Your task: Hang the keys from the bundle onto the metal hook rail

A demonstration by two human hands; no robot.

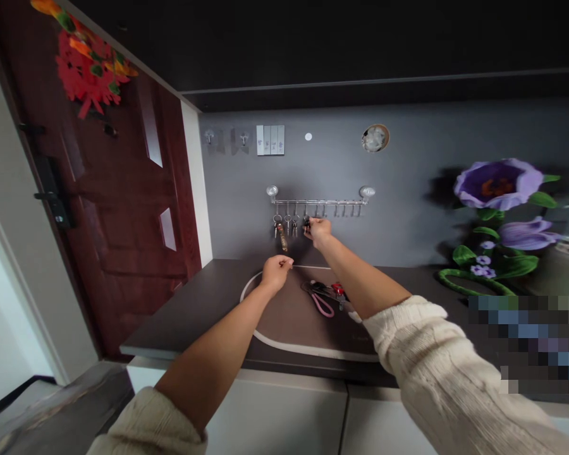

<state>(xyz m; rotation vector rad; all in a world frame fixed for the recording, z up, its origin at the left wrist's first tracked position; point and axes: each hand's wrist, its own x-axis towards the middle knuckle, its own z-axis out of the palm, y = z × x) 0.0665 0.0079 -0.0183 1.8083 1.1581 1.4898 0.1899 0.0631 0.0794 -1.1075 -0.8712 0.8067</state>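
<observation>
- Two bare hands reach out of cream knitted sleeves toward a grey wall. The right hand [319,230] is higher and farther out, and the left hand [275,272] is lower and to its left.
- Right grip: the fingertips are drawn together in a pinch on a small dark bunch of keys [306,225]. The bunch hangs from a hook of the slim chrome hook rail [334,202], which is fixed to the wall just above the grip.
- Left grip: the fingers are curled in with the thumb against the forefinger, so it is closed. I cannot tell whether anything small sits inside. It hovers in the air and touches nothing that shows.
- Just left of the right grip, more silver keys [277,222] hang on the same rail. One carries a long brown tag [282,239] that dangles right above the left grip.
- Below both grips, a flat brown oval tray with a white rim [284,345] lies on the dark brown surface [194,316].
- In the tray, below the right grip and beside that forearm, lies a loose key bunch on a pink loop [323,304]. A small red fob [338,289] lies close against it.
- Well above the right grip, a white switch panel [270,139] sits on the wall.
- Far to the left of the left grip stands a dark red wooden door [123,221].
</observation>
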